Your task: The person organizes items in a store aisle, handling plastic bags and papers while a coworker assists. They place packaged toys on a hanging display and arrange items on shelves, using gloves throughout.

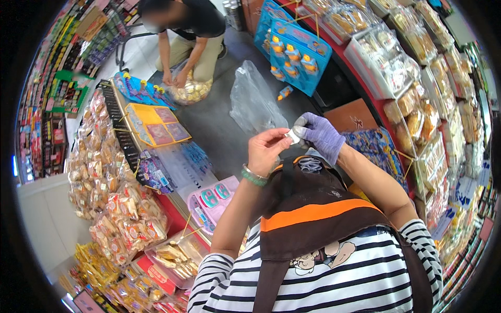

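Above the top of a brown apron with an orange band (313,213), my two hands meet. My left hand (266,150) is bare, with a green bead bracelet (254,176) at the wrist. Its thumb and fingers pinch a small white piece (292,137), perhaps a label or tag; it is too small to tell. My right hand (321,135) wears a purple knit glove with grey fingertips and grips the other side of that piece. Just beyond them, a clear plastic bag (254,96) lies on the dark floor.
A person (188,43) crouches ahead with both hands on a bag of packaged goods (190,90). Wrapped bread (420,113) fills the right shelves; packaged buns (98,156) are piled at left. Blue hanging toy cards (299,54) and a pink toy set (213,199) flank the aisle.
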Available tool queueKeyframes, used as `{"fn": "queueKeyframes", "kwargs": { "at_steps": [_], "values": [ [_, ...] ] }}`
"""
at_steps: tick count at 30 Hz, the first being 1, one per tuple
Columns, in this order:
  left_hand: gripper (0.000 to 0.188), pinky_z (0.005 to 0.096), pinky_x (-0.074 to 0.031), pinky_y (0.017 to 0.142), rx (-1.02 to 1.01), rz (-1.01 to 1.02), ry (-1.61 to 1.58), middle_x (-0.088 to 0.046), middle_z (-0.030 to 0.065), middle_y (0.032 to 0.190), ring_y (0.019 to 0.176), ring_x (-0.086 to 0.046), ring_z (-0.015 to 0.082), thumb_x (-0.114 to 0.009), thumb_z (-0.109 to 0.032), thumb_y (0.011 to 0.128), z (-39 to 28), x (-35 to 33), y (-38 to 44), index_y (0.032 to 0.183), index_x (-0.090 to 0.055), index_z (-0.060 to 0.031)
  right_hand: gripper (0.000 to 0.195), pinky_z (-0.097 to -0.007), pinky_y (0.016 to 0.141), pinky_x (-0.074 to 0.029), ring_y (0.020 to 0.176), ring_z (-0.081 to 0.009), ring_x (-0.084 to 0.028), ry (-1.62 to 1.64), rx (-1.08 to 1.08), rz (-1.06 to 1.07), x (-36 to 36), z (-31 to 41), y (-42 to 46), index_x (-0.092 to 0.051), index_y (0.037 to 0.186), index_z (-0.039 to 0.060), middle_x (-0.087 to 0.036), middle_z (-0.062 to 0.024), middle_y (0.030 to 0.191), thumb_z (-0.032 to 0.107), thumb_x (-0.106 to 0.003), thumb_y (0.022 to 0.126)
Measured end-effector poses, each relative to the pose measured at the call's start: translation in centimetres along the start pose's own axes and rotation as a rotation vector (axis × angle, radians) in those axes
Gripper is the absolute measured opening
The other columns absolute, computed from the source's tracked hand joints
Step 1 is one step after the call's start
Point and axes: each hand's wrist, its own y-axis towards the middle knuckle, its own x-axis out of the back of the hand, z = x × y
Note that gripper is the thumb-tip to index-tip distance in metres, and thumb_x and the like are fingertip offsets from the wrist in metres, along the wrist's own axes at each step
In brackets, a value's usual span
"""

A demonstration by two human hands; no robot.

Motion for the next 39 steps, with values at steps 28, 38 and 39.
{"fn": "queueKeyframes", "kwargs": {
  "at_steps": [28, 38, 39],
  "values": [
    [0.020, 0.0220, -0.048, 0.066, -0.085, -0.233, 0.274, -0.063, 0.0066, 0.082, 0.073, -0.059, 0.0098, -0.066, 0.002, 0.075, 1.1, 0.4, 0.5, 0.093, -0.058, 0.0034, 0.019, -0.0266, 0.060, -0.047, 0.066, -0.0115, -0.054, -0.245, 0.092, 0.065, -0.5, -4.1, 1.6, -0.062, 0.089, 0.0011, -0.061, -0.0057, 0.074, 0.014, -0.065, 0.075],
    [0.022, 0.0372, -0.052, 0.082, -0.038, -0.253, -0.134, -0.055, 0.0071, 0.095, 0.090, -0.059, 0.0224, -0.052, 0.010, 0.081, 1.3, 4.4, 1.9, 0.101, -0.052, 0.0008, 0.028, -0.0349, 0.072, -0.046, 0.080, -0.0277, -0.061, -0.704, 0.094, 0.036, 4.3, -5.1, 1.9, -0.064, 0.090, 0.0044, -0.064, -0.0150, 0.085, 0.027, -0.059, 0.075],
    [0.023, 0.0367, -0.052, 0.081, 0.008, -0.237, -0.122, -0.056, 0.0075, 0.096, 0.089, -0.059, 0.0220, -0.052, 0.009, 0.081, 1.4, 4.6, 1.7, 0.102, -0.052, 0.0004, 0.028, -0.0342, 0.071, -0.047, 0.079, -0.0261, -0.061, -0.701, 0.065, -0.002, 5.3, -6.0, 1.8, -0.064, 0.090, 0.0045, -0.064, -0.0144, 0.084, 0.027, -0.059, 0.074]
  ]
}}
